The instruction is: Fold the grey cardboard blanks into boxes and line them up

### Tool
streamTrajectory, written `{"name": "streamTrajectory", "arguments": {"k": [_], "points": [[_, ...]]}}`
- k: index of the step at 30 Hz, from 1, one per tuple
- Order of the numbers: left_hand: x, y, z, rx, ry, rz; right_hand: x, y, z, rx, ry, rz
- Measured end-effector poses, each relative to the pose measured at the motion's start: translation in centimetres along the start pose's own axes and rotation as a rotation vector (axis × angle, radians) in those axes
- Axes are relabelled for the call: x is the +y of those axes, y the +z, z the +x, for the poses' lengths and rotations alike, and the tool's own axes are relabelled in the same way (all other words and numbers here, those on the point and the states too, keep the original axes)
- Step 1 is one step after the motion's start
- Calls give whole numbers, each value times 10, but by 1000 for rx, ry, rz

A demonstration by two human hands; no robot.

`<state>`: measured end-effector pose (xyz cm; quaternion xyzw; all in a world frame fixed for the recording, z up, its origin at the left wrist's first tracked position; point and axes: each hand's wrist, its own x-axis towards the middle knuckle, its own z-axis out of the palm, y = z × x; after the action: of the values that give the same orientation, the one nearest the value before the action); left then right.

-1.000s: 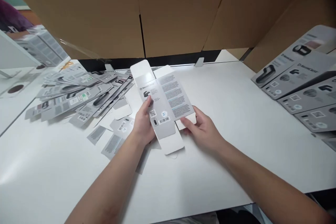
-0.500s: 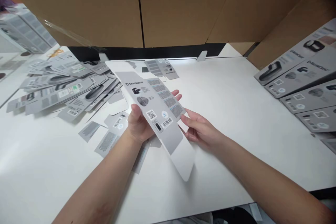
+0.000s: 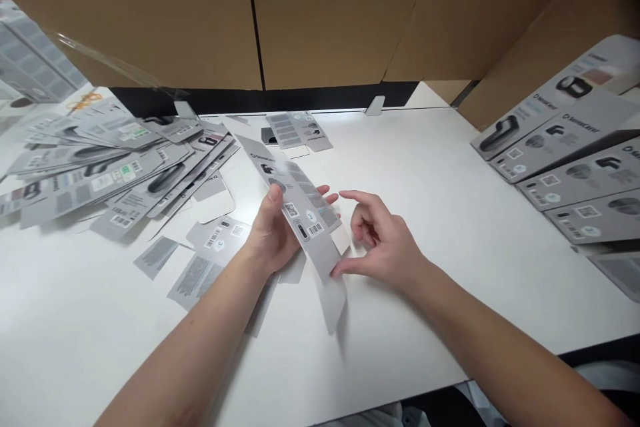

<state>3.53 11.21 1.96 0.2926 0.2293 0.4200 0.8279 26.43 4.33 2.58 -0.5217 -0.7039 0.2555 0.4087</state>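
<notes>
A grey and white printed carton [image 3: 313, 250], part flat and part folded, is held tilted above the table in my left hand [image 3: 275, 230]. My left thumb presses on its printed face and the fingers reach behind it. A plain end flap [image 3: 334, 310] hangs at its lower end. My right hand [image 3: 383, 240] is open at the carton's right side, thumb and index finger spread apart, the other fingers curled. The right thumb's tip touches or nearly touches the carton's lower edge. Under my left hand lie loose printed carton pieces [image 3: 200, 277].
A fanned pile of flat printed cartons [image 3: 100, 170] covers the left of the white table [image 3: 415, 167]. Standing cartons [image 3: 565, 123] line the right side. Brown cardboard [image 3: 330, 20] walls the back, with another carton piece [image 3: 300, 130] lying before it.
My right hand has let go of the carton's side panel and spread its thumb and index finger, the thumb now at the lower edge. The carton has turned more edge-on.
</notes>
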Motion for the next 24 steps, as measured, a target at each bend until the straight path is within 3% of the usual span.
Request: {"name": "streamTrajectory", "arguments": {"k": [4, 7, 12, 15, 20, 24], "points": [[-4, -4, 0, -47, -6, -28, 6, 7, -4, 213, -458, -35], [-5, -6, 1, -51, 16, -7, 2, 6, -5, 254, -604, -129], [-7, -10, 2, -76, 8, 101, -9, 4, -8, 107, -431, -224], [-10, -14, 3, -117, -2, 132, -8, 7, -8, 85, -414, -203], [-8, -12, 2, -156, -47, 175, -1, 14, -5, 180, -332, -177], [-6, -7, 2, -122, 39, 141, -1, 15, -2, 261, -323, -136]]}}
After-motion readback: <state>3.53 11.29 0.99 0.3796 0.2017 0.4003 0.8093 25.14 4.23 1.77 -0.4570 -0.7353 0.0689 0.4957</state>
